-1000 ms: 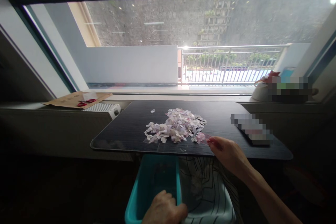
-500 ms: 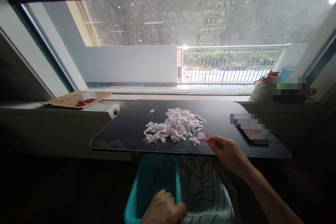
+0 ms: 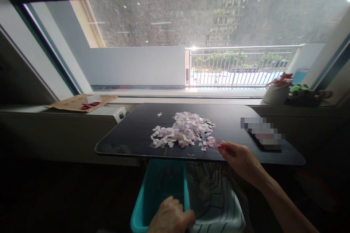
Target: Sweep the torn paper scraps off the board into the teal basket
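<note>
A heap of small torn paper scraps (image 3: 188, 127), whitish and pale pink, lies on the dark folding table (image 3: 123, 131). My right hand (image 3: 240, 158) is at the table's front edge, thumb and fingers pinched on a thin clear plastic piece (image 3: 218, 144). The plastic's far end touches the scraps at the heap's right front corner. Below the table stands a turquoise bin (image 3: 139, 196). My left hand (image 3: 172, 215) is closed, fingers curled, over the bin's right rim; what lies inside its grip is hidden.
Right of the bin is a pale, black-lined container or cloth (image 3: 218, 204). A blurred flat object (image 3: 264, 134) lies on the table's right side. Red-handled scissors (image 3: 90, 106) rest on brown paper (image 3: 65, 102) at left. A white pot (image 3: 276, 94) stands on the sill.
</note>
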Motion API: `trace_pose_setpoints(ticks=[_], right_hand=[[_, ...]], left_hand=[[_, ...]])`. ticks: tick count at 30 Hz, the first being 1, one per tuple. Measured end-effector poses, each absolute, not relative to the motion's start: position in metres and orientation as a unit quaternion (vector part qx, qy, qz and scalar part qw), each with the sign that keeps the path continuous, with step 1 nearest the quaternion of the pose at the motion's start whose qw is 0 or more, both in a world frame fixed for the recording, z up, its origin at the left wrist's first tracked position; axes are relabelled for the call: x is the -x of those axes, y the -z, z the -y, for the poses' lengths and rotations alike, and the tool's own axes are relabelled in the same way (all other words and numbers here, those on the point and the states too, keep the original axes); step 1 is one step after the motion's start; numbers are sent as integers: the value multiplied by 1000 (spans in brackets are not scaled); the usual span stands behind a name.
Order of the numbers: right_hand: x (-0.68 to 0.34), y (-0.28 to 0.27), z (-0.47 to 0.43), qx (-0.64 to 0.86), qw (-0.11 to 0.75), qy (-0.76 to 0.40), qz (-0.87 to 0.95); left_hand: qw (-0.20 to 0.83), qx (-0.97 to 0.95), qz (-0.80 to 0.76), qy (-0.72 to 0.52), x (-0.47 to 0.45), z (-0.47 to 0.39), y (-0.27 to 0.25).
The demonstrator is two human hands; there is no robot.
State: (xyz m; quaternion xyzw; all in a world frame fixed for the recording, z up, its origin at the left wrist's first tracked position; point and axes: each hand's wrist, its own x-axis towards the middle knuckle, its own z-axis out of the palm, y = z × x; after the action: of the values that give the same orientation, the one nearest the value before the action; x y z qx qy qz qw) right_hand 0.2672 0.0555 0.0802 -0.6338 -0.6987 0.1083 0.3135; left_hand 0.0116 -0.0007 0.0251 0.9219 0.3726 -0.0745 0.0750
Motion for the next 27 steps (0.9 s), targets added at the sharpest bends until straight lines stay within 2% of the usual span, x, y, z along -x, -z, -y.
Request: trace_pose_setpoints(ticks=[6,10,19,27], right_hand=[[-272,-78,-58,649,296,-123,690],[-268,-80,-56,632,316,-115,698],[-263,-82,-50,594,333,-179,710],[-271,-77,-57,625,332,-149,691]], left_hand=[[59,-922,-375,79,-12,0,-24],[56,-924,-374,51,-12,0,-22],[69,-922,-376,56,-11,2,-19],[97,-916,-379,84,-12,-1,-26]])
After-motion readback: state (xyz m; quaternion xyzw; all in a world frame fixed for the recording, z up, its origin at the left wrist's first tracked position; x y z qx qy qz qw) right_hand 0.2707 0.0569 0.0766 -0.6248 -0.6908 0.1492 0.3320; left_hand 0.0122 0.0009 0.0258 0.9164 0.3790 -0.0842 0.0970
